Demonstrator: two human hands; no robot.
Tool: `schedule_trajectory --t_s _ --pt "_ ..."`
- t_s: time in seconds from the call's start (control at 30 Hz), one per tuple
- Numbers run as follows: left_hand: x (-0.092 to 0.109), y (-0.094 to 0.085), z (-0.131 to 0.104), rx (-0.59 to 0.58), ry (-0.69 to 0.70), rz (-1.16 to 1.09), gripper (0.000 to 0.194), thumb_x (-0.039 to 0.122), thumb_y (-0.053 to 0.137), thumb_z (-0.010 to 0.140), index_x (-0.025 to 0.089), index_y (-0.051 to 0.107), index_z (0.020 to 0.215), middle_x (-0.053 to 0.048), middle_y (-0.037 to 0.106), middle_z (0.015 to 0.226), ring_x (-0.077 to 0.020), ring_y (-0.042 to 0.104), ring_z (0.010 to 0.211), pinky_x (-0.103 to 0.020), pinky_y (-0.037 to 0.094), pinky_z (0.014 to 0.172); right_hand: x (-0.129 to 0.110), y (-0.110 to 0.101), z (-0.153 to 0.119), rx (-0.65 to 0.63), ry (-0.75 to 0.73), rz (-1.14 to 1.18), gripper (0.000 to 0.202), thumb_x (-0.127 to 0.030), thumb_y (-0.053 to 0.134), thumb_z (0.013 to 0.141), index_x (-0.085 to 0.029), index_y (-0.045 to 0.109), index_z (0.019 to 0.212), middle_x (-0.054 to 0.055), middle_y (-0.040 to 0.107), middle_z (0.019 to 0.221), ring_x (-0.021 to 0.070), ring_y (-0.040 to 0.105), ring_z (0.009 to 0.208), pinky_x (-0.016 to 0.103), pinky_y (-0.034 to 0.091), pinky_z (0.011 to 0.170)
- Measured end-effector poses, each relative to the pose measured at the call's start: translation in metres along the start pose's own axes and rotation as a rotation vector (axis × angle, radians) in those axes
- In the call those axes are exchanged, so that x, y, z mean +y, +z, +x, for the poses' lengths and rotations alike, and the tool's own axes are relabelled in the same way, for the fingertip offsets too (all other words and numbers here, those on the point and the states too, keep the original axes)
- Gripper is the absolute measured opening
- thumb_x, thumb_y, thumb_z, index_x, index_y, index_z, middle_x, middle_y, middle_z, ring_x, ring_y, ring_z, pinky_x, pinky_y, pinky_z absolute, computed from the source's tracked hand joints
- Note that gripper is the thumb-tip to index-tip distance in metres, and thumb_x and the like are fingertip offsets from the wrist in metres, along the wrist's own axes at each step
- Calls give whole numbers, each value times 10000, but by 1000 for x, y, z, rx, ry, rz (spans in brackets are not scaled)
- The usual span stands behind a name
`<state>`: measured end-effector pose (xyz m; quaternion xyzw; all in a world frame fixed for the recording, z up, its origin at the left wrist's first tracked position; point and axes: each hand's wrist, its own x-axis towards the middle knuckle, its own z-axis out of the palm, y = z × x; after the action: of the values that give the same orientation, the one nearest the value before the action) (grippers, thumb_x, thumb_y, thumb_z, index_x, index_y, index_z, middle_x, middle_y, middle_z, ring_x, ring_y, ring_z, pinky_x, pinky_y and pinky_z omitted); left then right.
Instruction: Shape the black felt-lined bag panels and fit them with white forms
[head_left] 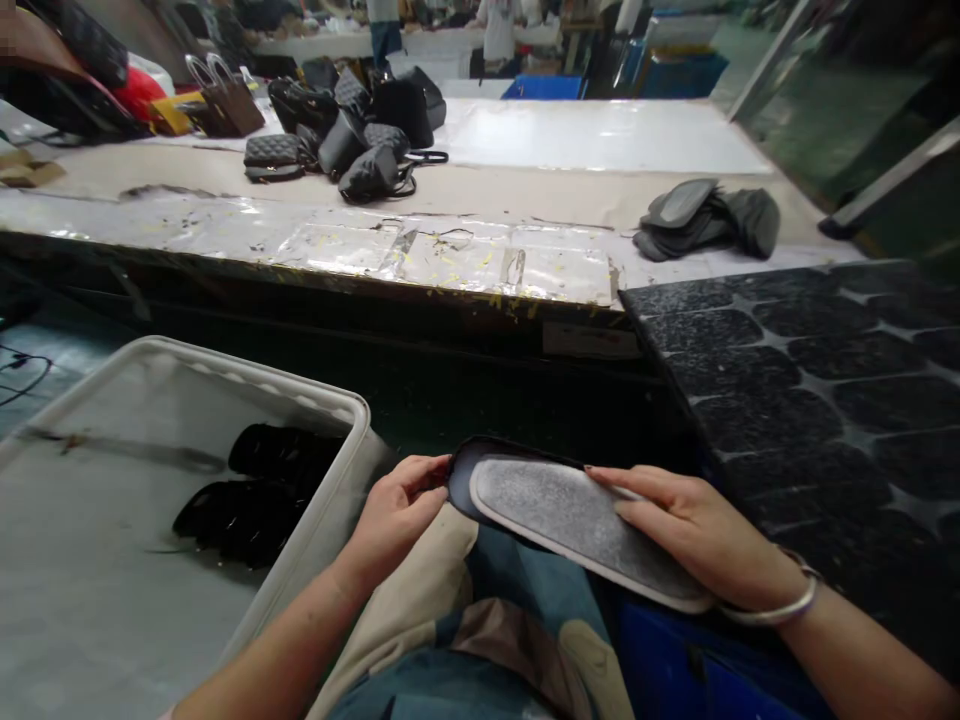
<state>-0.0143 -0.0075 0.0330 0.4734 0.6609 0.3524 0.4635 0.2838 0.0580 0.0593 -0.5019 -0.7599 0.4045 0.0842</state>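
Above my lap is a long, rounded dark piece [463,478] with a grey, pale-edged oval panel [547,500] lying on it. My left hand [401,510] pinches the dark piece's left end between thumb and fingers. At the right, my right hand [690,530] grips the grey panel near its upper edge, fingers on top and thumb on its face; a bangle is on that wrist. Whether the right fingers also hold the dark piece beneath cannot be made out.
A white bin [349,440] with black pieces [247,510] stands at left. A long table [525,195] carries black bags [367,130] and dark pieces [709,220]. A dark patterned board [817,370] lies at right. People stand in the background.
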Motion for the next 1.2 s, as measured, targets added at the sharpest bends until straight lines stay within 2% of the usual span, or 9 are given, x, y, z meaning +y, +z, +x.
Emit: schedule_trajectory --t_s 0.17,0.23,0.4,0.57,0.67,0.9,1.07,1.2 --pt "2 2 -6 23 -26 -24 368 271 570 781 124 644 1109 -96 603 1066 -222 579 1009 -363 445 930 -7 -3 3 130 -130 -187 336 -265 499 806 -269 678 1091 10 676 939 170 637 807 302 518 721" --pt "1 4 -8 29 -21 -31 359 263 565 787 129 649 1110 -93 597 1068 -218 568 1022 -355 439 936 -9 -6 1 142 -169 -224 302 -273 515 806 -287 693 1050 1 676 951 167 639 803 296 523 712" --pt "0 8 -10 61 -7 -26 342 244 554 795 140 654 1106 -89 592 1083 -215 556 1049 -340 431 938 -5 -12 6 92 -165 -129 258 -308 517 836 -275 717 995 7 691 943 171 647 832 276 530 703" --pt "-5 12 -10 75 -24 -80 342 293 538 820 146 626 1116 -95 599 1094 -222 577 1021 -349 461 893 0 -1 9 71 -128 -24 244 -399 565 840 -271 718 982 11 701 937 176 652 852 281 536 729" --pt "-8 16 -8 94 -58 -99 343 333 548 826 152 598 1113 -97 622 1066 -220 593 989 -346 475 859 -1 5 7 111 -132 -18 251 -423 605 820 -283 709 1000 2 702 928 168 653 837 268 539 711" --pt "-5 19 -4 135 -48 -29 343 211 565 737 140 610 1069 -86 605 1025 -204 577 975 -306 493 809 -9 -1 15 219 -185 -71 232 -407 627 807 -289 716 985 0 699 905 161 654 792 259 540 662" --pt "-2 17 -6 110 -47 -54 342 234 582 738 138 633 1062 -79 579 1012 -205 575 975 -293 517 777 -12 -10 21 130 -292 -57 196 -361 626 810 -293 725 965 4 701 907 160 658 802 252 545 672" --pt "-3 17 -8 110 -37 -59 338 288 599 763 149 651 1067 -76 552 1031 -196 573 981 -264 529 752 -10 -3 27 118 -174 -35 212 -375 629 793 -278 735 949 15 717 894 189 672 812 291 555 689"
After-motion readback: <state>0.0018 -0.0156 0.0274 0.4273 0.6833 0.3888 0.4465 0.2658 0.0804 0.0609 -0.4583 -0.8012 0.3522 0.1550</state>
